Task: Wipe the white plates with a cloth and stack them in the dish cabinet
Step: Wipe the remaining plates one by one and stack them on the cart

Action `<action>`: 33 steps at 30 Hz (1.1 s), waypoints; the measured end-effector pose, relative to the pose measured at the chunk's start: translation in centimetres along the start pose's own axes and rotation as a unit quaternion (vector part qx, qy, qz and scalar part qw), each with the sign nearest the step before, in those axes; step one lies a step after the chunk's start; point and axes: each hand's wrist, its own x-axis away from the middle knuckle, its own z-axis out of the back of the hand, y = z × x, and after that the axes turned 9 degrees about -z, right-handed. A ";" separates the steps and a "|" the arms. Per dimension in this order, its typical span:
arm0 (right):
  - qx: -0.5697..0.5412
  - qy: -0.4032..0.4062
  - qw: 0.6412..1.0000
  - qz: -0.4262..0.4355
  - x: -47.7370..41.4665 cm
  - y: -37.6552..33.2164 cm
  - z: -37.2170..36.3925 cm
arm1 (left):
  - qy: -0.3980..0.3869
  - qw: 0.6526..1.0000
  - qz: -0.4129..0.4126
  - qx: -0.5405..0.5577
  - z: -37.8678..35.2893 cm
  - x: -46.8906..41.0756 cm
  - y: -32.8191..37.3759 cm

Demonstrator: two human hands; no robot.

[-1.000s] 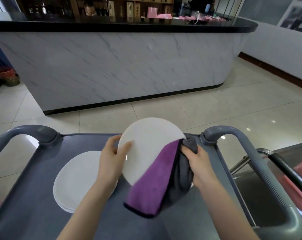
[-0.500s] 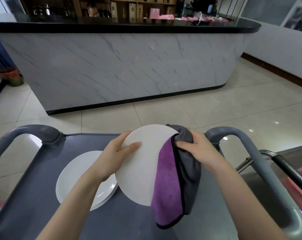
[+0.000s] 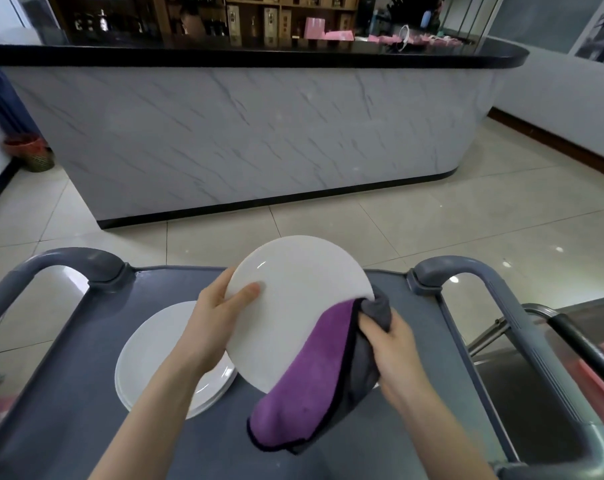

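Note:
I hold a white plate (image 3: 293, 306) tilted up above the grey cart (image 3: 86, 393). My left hand (image 3: 217, 317) grips its left rim, thumb on the face, fingers behind. My right hand (image 3: 387, 344) grips a purple and grey cloth (image 3: 314, 379) against the plate's lower right edge; the cloth hangs down over that part of the plate. A small stack of white plates (image 3: 155, 348) lies flat on the cart, left of the held plate and partly under my left forearm.
The cart has raised grey handles at the far left (image 3: 68, 261) and right (image 3: 467, 271). A marble-fronted counter (image 3: 259, 133) with a black top stands across the tiled floor. A second metal cart (image 3: 553, 358) sits at the right.
My right hand slid the cloth from the plate's upper right edge down to its lower right. The plate turned in my left hand and now shows its glossy face.

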 end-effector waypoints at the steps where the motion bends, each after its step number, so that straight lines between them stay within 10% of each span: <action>1: 0.042 -0.019 0.998 0.034 -0.5 -1.3 0.4 | -0.038 0.999 -0.002 -0.018 0.3 -0.2 0.4; 6: 0.186 -0.126 0.969 0.099 -2.3 -6.7 0.6 | -0.105 0.991 -0.017 -0.079 -0.7 -0.3 1.0; 17: -0.040 -0.002 0.998 -0.041 1.0 2.2 0.1 | 0.092 0.993 0.020 0.073 -1.6 0.9 -1.3; 28: 0.210 -0.143 0.963 0.087 -1.6 -4.5 1.8 | -0.220 0.955 -0.023 -0.197 -0.3 -2.2 2.0; 33: 0.061 -0.064 0.995 0.051 -1.7 -2.9 1.3 | -0.047 0.993 -0.030 -0.109 -0.4 -1.0 0.4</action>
